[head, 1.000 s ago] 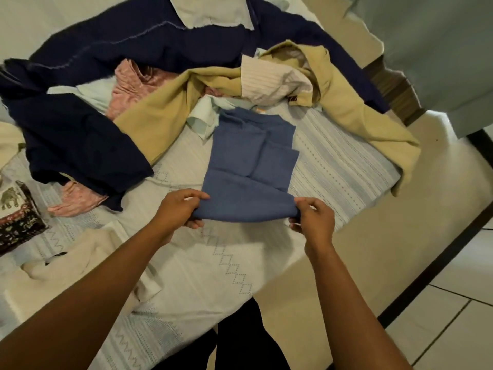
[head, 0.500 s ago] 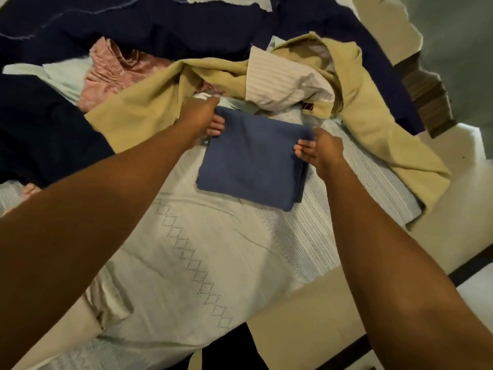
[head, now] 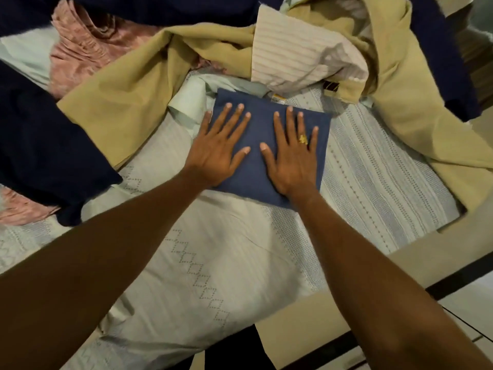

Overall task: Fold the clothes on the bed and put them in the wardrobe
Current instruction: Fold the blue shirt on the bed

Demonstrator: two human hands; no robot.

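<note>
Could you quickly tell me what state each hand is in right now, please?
Left hand: open, fingers straight, pressing flat on the folded blue cloth.
Right hand: open, flat on the same cloth.

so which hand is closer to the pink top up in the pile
Left. The left hand lies flat on the left half of the folded blue cloth, below and right of the pink top; the right hand presses the right half, farther off.
</note>
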